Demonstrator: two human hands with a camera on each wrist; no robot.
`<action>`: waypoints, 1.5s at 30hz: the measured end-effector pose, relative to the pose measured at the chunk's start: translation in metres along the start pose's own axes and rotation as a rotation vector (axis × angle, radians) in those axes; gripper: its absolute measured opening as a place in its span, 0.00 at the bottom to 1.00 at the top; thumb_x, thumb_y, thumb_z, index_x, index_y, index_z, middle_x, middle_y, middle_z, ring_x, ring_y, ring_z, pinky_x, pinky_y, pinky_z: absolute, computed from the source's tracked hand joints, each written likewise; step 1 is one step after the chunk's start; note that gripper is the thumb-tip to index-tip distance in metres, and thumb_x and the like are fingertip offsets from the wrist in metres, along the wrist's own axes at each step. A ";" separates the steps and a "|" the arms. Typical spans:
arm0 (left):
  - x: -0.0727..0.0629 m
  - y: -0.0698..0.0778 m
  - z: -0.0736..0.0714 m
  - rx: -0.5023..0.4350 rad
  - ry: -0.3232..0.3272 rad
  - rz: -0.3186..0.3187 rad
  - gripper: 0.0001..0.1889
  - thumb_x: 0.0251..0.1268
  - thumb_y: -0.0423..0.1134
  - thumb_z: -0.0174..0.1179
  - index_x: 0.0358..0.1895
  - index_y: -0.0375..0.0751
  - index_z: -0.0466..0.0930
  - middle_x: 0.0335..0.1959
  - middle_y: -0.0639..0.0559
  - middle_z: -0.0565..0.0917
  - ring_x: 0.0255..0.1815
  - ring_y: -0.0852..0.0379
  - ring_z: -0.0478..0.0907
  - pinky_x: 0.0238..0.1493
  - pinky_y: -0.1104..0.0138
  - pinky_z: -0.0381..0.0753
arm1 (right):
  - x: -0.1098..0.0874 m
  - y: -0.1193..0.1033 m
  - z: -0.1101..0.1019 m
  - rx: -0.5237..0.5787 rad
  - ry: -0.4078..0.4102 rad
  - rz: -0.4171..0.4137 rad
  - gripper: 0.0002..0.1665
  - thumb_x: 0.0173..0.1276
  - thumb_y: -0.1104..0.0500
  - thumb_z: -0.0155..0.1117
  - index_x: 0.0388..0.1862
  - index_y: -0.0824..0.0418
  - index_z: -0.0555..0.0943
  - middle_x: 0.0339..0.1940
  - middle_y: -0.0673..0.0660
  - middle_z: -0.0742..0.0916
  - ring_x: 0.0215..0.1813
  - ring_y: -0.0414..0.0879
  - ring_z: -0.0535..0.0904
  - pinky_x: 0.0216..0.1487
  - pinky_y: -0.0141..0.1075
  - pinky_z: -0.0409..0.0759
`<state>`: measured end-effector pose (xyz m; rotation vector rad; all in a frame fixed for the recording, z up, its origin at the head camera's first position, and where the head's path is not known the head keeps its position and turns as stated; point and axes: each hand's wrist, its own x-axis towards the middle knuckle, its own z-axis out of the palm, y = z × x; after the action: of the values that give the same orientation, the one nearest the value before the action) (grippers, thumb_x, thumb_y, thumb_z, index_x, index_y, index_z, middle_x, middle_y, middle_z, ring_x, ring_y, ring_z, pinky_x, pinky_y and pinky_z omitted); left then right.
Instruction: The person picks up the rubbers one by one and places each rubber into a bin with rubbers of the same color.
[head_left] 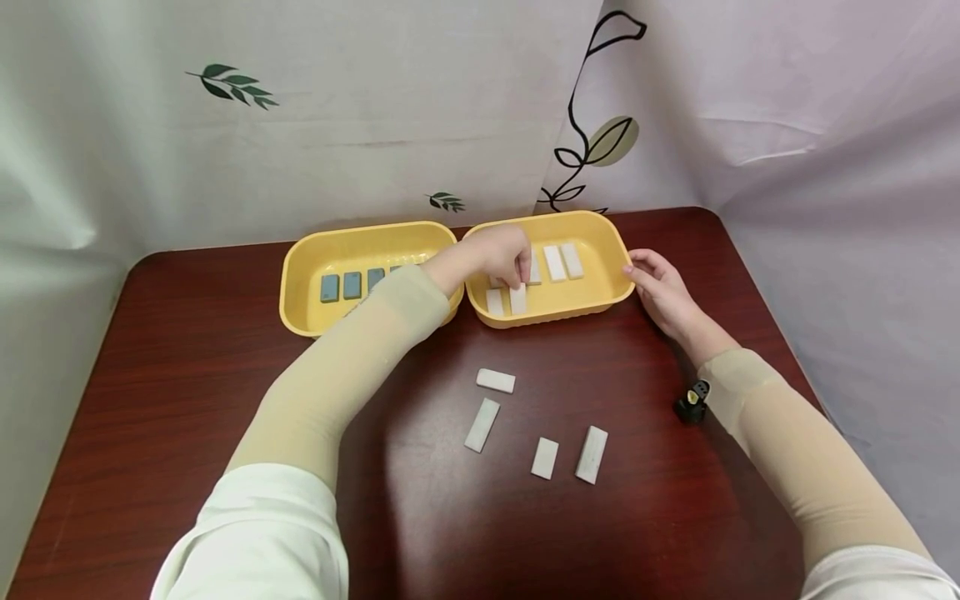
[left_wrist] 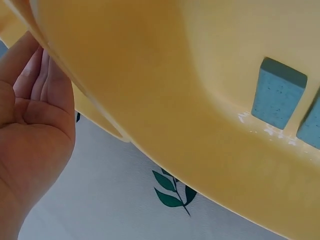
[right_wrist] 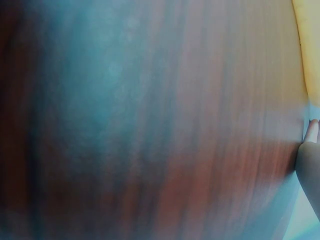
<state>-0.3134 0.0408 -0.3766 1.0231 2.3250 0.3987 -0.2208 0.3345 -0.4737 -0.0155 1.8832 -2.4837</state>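
My left hand (head_left: pixel 504 254) reaches over the right yellow tray (head_left: pixel 592 307) and pinches a white block (head_left: pixel 518 300) near its front left corner. Beside that block lies another white block (head_left: pixel 494 302); a few more, such as a white block (head_left: pixel 554 262), lie further back, some partly covered by the hand. In the left wrist view a tray's wall hides the fingertips of the left hand (left_wrist: pixel 37 110). At the tray's right end my right hand (head_left: pixel 666 296) holds the rim, its thumb on the edge. The right wrist view shows only part of the right hand (right_wrist: pixel 310 160).
A left yellow tray (head_left: pixel 296 287) with several blue-grey blocks (head_left: pixel 330 288) adjoins the right one, partly under my left forearm. On the dark red table (head_left: pixel 420 517) lie several loose white blocks (head_left: pixel 496 381). A small black object (head_left: pixel 691 404) is by the right wrist. Curtains hang behind.
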 end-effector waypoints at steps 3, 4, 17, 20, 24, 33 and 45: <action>0.001 -0.002 0.001 0.008 0.002 -0.007 0.04 0.67 0.28 0.70 0.42 0.35 0.91 0.42 0.45 0.90 0.30 0.63 0.78 0.38 0.72 0.81 | 0.000 0.000 0.000 0.001 0.001 0.005 0.15 0.80 0.74 0.53 0.46 0.56 0.82 0.42 0.47 0.88 0.48 0.38 0.83 0.54 0.25 0.80; 0.001 -0.003 0.001 0.012 0.002 -0.009 0.04 0.67 0.28 0.70 0.42 0.35 0.91 0.43 0.45 0.91 0.30 0.64 0.79 0.39 0.72 0.82 | 0.000 0.000 0.000 0.001 0.002 0.005 0.15 0.80 0.74 0.53 0.46 0.56 0.82 0.42 0.47 0.88 0.48 0.38 0.83 0.54 0.25 0.80; 0.002 -0.005 0.006 0.138 0.040 0.001 0.04 0.67 0.30 0.70 0.41 0.39 0.92 0.45 0.47 0.92 0.38 0.59 0.78 0.44 0.69 0.79 | 0.000 0.001 0.001 0.020 0.007 -0.004 0.17 0.80 0.75 0.52 0.46 0.56 0.82 0.42 0.47 0.89 0.47 0.38 0.83 0.53 0.24 0.80; 0.004 -0.006 0.008 0.182 0.039 -0.001 0.05 0.66 0.30 0.70 0.41 0.40 0.93 0.47 0.48 0.92 0.42 0.56 0.79 0.49 0.65 0.80 | 0.000 0.001 0.001 0.016 0.007 0.000 0.17 0.80 0.75 0.52 0.46 0.56 0.82 0.42 0.47 0.89 0.48 0.38 0.83 0.53 0.24 0.80; 0.005 -0.007 0.009 0.206 0.023 -0.005 0.08 0.66 0.29 0.69 0.45 0.39 0.93 0.51 0.47 0.91 0.48 0.53 0.80 0.57 0.62 0.82 | 0.000 0.001 0.001 0.015 0.007 0.002 0.17 0.80 0.75 0.52 0.46 0.56 0.82 0.42 0.47 0.88 0.47 0.38 0.83 0.53 0.24 0.81; 0.006 -0.007 0.011 0.209 0.026 0.021 0.10 0.66 0.26 0.66 0.45 0.39 0.93 0.53 0.48 0.90 0.52 0.52 0.82 0.58 0.61 0.83 | 0.000 0.000 0.000 0.018 0.007 0.001 0.16 0.80 0.74 0.52 0.46 0.56 0.82 0.42 0.48 0.88 0.47 0.38 0.83 0.52 0.24 0.81; 0.008 -0.008 0.010 0.196 0.040 0.057 0.11 0.66 0.26 0.62 0.42 0.39 0.93 0.50 0.47 0.90 0.45 0.55 0.78 0.52 0.64 0.80 | 0.001 0.000 0.001 0.009 0.003 -0.008 0.16 0.80 0.74 0.52 0.46 0.57 0.82 0.41 0.48 0.88 0.46 0.39 0.83 0.52 0.25 0.81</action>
<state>-0.3163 0.0415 -0.3917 1.1859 2.4108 0.2181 -0.2213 0.3339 -0.4734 -0.0187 1.8775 -2.4984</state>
